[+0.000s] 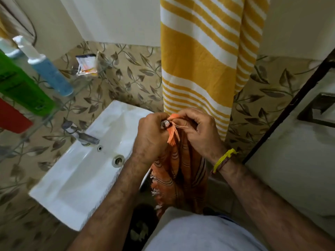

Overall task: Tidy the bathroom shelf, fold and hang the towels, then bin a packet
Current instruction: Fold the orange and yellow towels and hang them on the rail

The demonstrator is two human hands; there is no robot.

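Note:
An orange striped towel (183, 171) with tassels hangs down below my two hands. My left hand (150, 136) and my right hand (197, 131) both pinch its top edge around a small metal hook or rail end (164, 124) that shows between them. A yellow and white striped towel (204, 57) hangs on the wall just behind. A crumpled white and orange packet (87, 65) lies at the far end of the glass shelf (59, 104). On that shelf stand a blue bottle (49, 71), a green bottle (21, 87) and a red one (12, 116).
A white sink (79, 171) with a grey tap (85, 136) sits under the shelf, left of my hands. The wall has leaf-patterned tiles (130, 73). A dark door frame (290, 105) and a white door run down the right side.

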